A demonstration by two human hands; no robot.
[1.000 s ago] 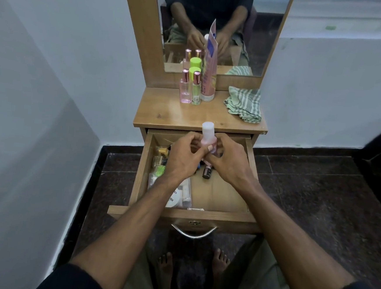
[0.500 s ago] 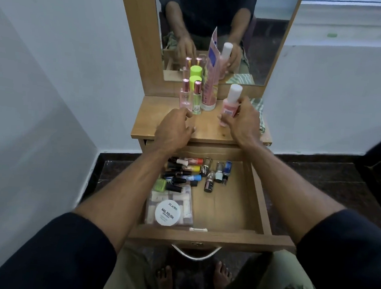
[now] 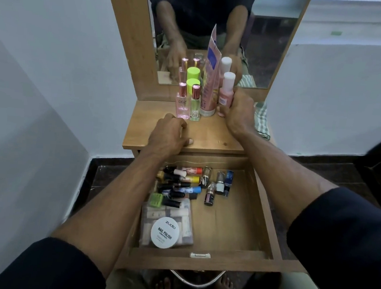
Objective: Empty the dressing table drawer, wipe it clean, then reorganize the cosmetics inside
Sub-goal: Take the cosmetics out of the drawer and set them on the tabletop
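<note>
The right hand (image 3: 240, 113) is wrapped around the pink bottle with the white cap (image 3: 227, 90), fingers curled about its lower body, holding it upright at the back of the dressing table top (image 3: 208, 136), just in front of the mirror (image 3: 261, 47); whether the base touches the wood is hidden by the hand. Right beside the grip, toward the left hand, the tall pink tube (image 3: 211, 77) stands on its cap, and past that come the green perfume bottle (image 3: 195, 103) and the pink perfume bottle (image 3: 183, 101), both with rose caps, with a lime-capped container (image 3: 192, 81) behind them. On the far side of the grip a green striped cloth (image 3: 262, 120) lies bunched on the top. The left hand (image 3: 168, 135) rests on the wood near the front edge, fingers loosely bent, nothing in it, its knuckles just short of the pink perfume bottle. Below both hands the drawer (image 3: 268, 219) is pulled out. Nail polish bottles (image 3: 181, 184) lie heaped at its back on the left-hand side, a few more small bottles (image 3: 218, 185) sit just beside them, and nearer the person a round white nail polish remover wipes tub (image 3: 165, 233) sits on a clear pouch (image 3: 186, 217).
</note>
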